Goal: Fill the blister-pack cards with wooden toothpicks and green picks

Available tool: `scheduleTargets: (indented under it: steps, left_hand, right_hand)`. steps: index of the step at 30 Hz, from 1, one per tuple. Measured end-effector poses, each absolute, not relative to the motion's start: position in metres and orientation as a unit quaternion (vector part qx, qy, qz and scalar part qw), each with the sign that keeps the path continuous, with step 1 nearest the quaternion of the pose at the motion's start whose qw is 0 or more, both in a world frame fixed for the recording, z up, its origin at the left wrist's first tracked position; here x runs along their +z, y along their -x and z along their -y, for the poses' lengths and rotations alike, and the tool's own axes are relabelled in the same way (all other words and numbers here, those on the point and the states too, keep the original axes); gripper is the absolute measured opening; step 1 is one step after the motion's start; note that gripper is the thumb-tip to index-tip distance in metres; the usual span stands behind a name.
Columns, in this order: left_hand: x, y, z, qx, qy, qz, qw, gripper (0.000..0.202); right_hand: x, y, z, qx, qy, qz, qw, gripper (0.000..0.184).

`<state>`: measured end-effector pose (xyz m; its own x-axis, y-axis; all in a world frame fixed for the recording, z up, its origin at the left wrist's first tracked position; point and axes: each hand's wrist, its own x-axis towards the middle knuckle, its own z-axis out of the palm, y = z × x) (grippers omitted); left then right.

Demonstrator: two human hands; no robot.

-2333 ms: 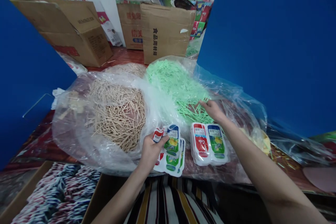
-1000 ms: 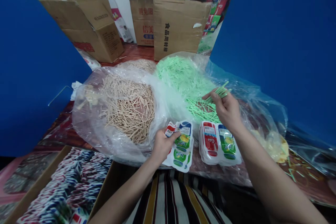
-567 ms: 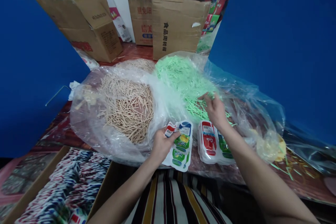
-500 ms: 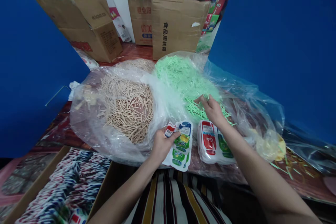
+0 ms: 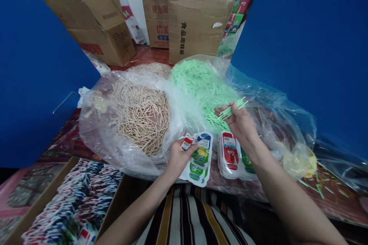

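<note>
Several bottle-shaped Cola and Sprite packets [image 5: 201, 155] are held by my left hand [image 5: 179, 157], its thumb pressed on top. My right hand [image 5: 240, 120] is closed around a small bunch of thin green sticks [image 5: 230, 111], raised just over the pile of green sticks [image 5: 201, 80] in a clear plastic bag. Below my right hand lies a stack of Cola and Sprite packets [image 5: 230, 157], partly covered by my wrist. Left of the green pile, another clear bag holds a heap of beige sticks [image 5: 143, 118].
An open carton [image 5: 67, 168] full of packed printed packets stands at lower left. Cardboard boxes [image 5: 198, 26] line the back. Blue panels [image 5: 304, 30] rise on both sides. Loose green sticks and yellow rubber bands [image 5: 333, 176] lie at the right.
My right hand has come up out of the green pile and slightly right, now with a bunch of green sticks in its fingers. My left hand keeps its hold on the packets.
</note>
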<state>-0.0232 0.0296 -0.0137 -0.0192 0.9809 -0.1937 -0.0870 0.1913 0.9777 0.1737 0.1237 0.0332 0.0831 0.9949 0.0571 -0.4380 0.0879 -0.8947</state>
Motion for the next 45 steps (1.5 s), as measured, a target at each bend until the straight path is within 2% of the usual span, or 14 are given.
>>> scheduleTargets:
  steps: [6,14,22,26,28,30,32,35,37,42,45]
  left_hand:
    - [-0.013,0.021,-0.03,0.477,-0.42,-0.526,0.565,0.026]
    - [-0.009,0.022,-0.029,0.496,-0.405,-0.509,0.575,0.023]
    - [0.004,0.026,-0.032,0.505,-0.41,-0.52,0.554,0.018]
    - [0.002,0.032,-0.033,0.509,-0.417,-0.517,0.548,0.018]
    - [0.001,0.034,-0.034,0.509,-0.418,-0.512,0.552,0.02]
    - [0.001,0.036,-0.034,0.506,-0.423,-0.514,0.548,0.021]
    - [0.001,0.037,-0.034,0.505,-0.432,-0.519,0.537,0.022]
    - [0.001,0.04,-0.034,0.507,-0.438,-0.519,0.531,0.023]
    - [0.002,0.041,-0.033,0.508,-0.435,-0.518,0.533,0.023]
    - [0.008,0.042,-0.033,0.509,-0.403,-0.504,0.57,0.024]
    - [0.009,0.041,-0.034,0.511,-0.387,-0.502,0.58,0.024]
  right_hand:
    - [0.055,-0.129,-0.079,0.624,0.299,0.426,0.583,0.016]
    - [0.055,-0.123,-0.066,0.547,0.333,0.549,0.537,0.02]
    - [0.044,-0.121,-0.062,0.567,0.38,0.565,0.464,0.023]
    - [0.046,-0.12,-0.061,0.622,0.373,0.553,0.41,0.023]
    - [0.049,-0.119,-0.062,0.64,0.357,0.538,0.417,0.021]
    - [0.052,-0.118,-0.062,0.613,0.344,0.541,0.463,0.023]
    - [0.054,-0.119,-0.062,0.536,0.353,0.587,0.493,0.023]
    - [0.053,-0.124,-0.061,0.406,0.385,0.704,0.438,0.022]
    - [0.051,-0.127,-0.059,0.369,0.388,0.752,0.385,0.022]
    - [0.043,-0.132,-0.056,0.343,0.389,0.736,0.436,0.032]
    - [0.033,-0.135,-0.057,0.284,0.374,0.782,0.409,0.022]
